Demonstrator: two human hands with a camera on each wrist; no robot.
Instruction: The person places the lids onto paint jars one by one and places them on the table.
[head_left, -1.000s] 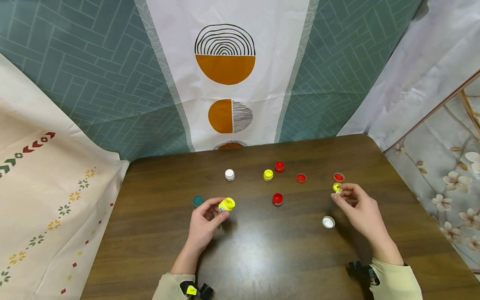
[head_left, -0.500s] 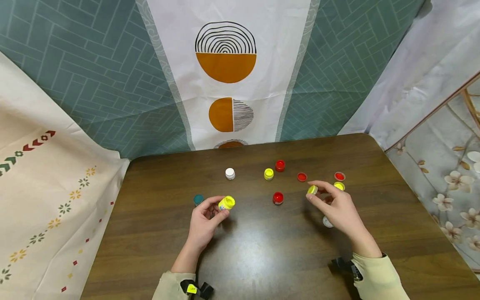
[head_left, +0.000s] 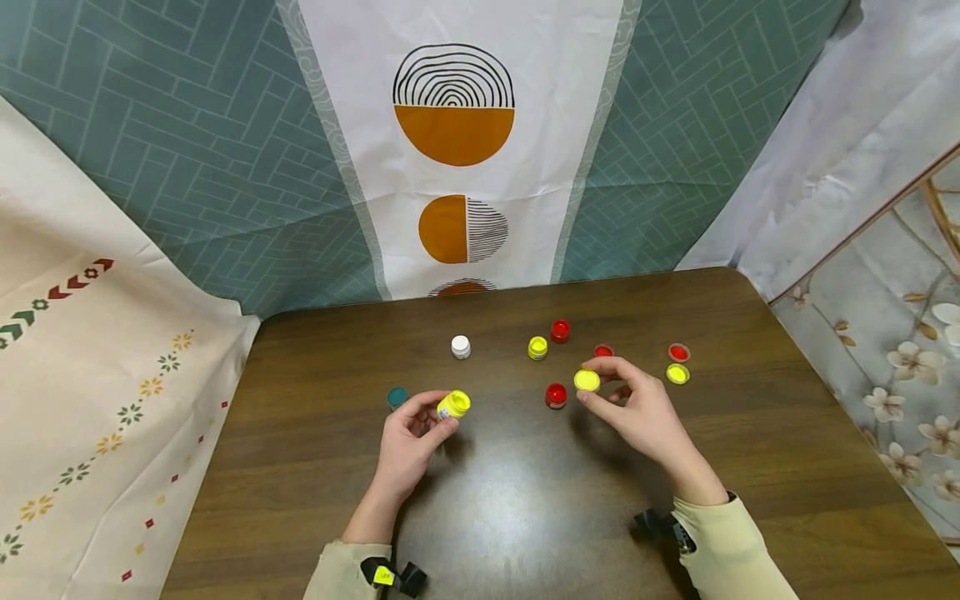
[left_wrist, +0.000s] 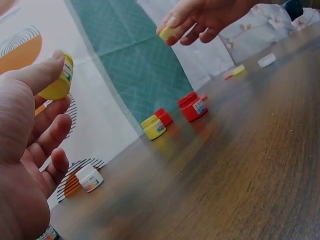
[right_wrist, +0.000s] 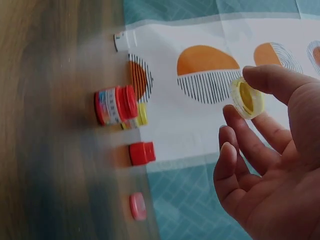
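Patterned green-and-white cloth (head_left: 292,167) hangs behind a brown, glossy desk (head_left: 502,508) that spans the lower half of the head view. Just left of the frame's lower middle, the left hand (head_left: 411,446) holds a yellow jar (head_left: 453,407) up off the desk, its uncapped mouth tipped toward the right; thumb and fingers close on its side, the spare fingers loosely bent below. Right of centre, the right hand (head_left: 641,412) pinches a yellow lid (head_left: 587,382) by its rim, also in the air, thumb and fingers parted only by the lid's width, the others slack and clear of it.

Jar and lid look like light, stiff plastic, unlikely to give under a pinch. Smooth walls could turn slippery if paint reaches them, so the jar's labelled side, below the neck, seems the best hold, near upright in case the contents run. The lid, shallow and hollow with yellow inside, is best taken at opposite edges, fingers off its inner face. Toward the upper middle of the desk stand a white jar (head_left: 461,348), another yellow jar (head_left: 537,349) and 2 red jars (head_left: 556,397).
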